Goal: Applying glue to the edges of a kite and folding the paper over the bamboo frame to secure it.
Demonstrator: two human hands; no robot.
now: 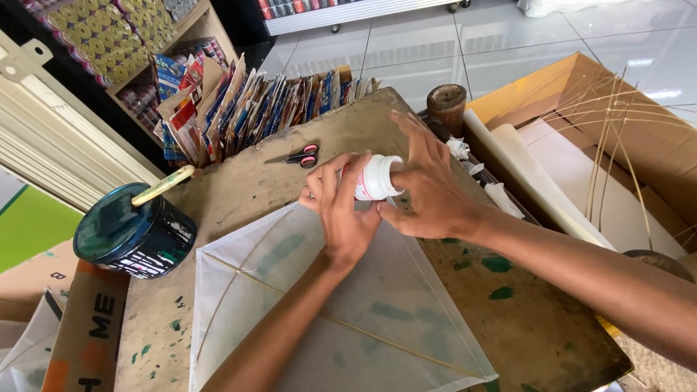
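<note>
Left hand (340, 210) is clamped around a white bottle (377, 178) held on its side above the table's (239, 192) middle; right hand (428, 190) grips the bottle's cap end, fingers closed on it. Below them a white kite (327, 319) lies on the table toward the near edge. Scissors (296, 157) lie near the far edge; a paint tin (134, 232) sits at the left edge.

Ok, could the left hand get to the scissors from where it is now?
Probably yes: the scissors lie in the open just beyond the left hand, nothing between, but it holds the white bottle.
</note>
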